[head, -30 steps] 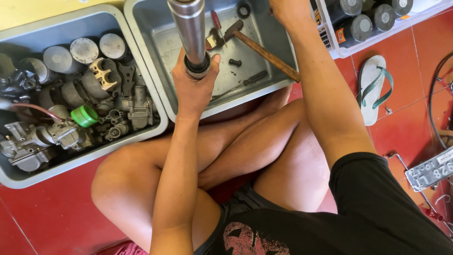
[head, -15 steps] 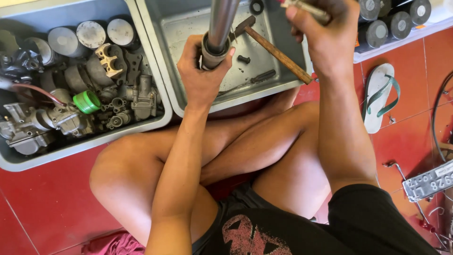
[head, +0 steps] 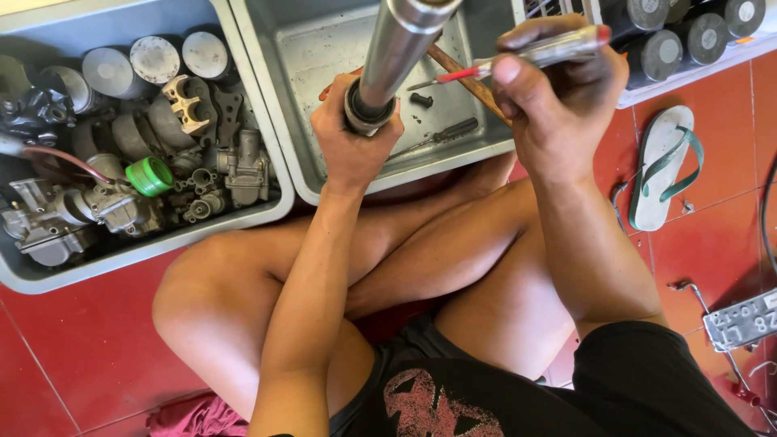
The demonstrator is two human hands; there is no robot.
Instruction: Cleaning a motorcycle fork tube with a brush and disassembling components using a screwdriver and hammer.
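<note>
The person sits cross-legged on a red tiled floor (head: 73,372), working over the near edge of a grey metal tray (head: 324,57). The left hand (head: 352,142) is clenched around the lower end of a steel tube (head: 401,53), just below a dark ring-shaped collar (head: 366,113) that sits around the tube where the fingers grip it; the tube rises steeply toward the camera and its top end runs out of view. The right hand (head: 558,89) grasps a screwdriver (head: 518,58) with a clear handle and red shaft, held level, its tip pointing at the tube just above the collar but not yet touching it. Judging by this, the tube is steadied and the tool is brought up, while any prying or loosening at the collar is yet to be done: the collar looks seated in place. On the tray floor behind the hands lie a wooden-handled tool (head: 461,77), a small dark bolt (head: 421,99) and a second, dark screwdriver (head: 441,133). A second tray (head: 137,251) along the left holds carburettors, pistons and a green cap (head: 150,176). A sandal (head: 660,166) lies on the floor at the right.
</note>
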